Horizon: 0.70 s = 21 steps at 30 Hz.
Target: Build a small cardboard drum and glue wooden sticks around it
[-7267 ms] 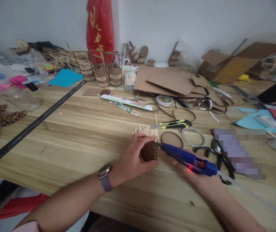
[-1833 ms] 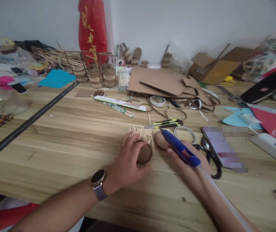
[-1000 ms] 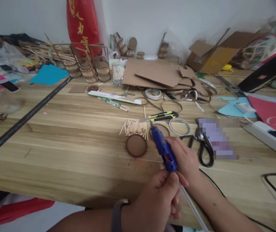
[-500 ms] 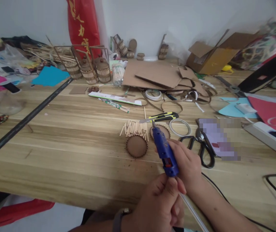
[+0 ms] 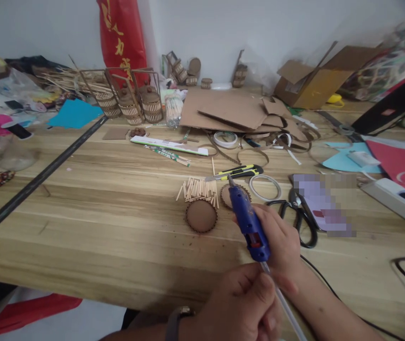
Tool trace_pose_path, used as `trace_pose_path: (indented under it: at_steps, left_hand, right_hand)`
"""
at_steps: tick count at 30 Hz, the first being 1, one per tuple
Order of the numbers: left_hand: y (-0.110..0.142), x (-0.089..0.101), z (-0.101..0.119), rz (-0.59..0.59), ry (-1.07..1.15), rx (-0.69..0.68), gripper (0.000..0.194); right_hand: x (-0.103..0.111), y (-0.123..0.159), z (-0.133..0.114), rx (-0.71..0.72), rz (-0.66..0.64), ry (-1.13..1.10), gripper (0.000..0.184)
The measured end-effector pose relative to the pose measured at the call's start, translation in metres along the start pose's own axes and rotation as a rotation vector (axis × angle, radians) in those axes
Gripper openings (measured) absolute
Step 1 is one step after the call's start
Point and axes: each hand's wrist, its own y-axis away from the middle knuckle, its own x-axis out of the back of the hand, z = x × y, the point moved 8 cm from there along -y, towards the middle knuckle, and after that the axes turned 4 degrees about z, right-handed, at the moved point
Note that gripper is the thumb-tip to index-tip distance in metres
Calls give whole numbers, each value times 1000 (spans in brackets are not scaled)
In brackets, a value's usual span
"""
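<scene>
- The left hand is pinched, thumb against finger, on a clear glue stick just behind the glue gun, seemingly to steady it in line with the gun's rear.
- The right hand is wrapped round the glue gun from its right side; the lower fingers are hidden, so I can't tell if one rests on the trigger.
- The glue gun sits in that grip over the desk, nozzle facing away from both hands, sensible if it's hot.
- Left of the glue gun lies a ridged cardboard round; ahead-left, wooden sticks are heaped, perhaps bunched against scattering.
- Beyond the nozzle is a utility knife; scissors lie right of the glue gun, probably parked aside.
</scene>
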Motion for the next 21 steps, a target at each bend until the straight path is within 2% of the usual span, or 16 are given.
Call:
trace_pose_path:
  at_steps: [6,16,21]
  left_hand:
    - [-2,2,2,67,59,-28,62]
    - [1,5,4,133,86,31,66]
    - [1,6,3,123,78,33,64]
  right_hand:
    - [-5,1,2,38,26,34,30]
    - [-6,-1,-2,32,-2,40,30]
    - [-3,-4,-7,55,-20,62,30]
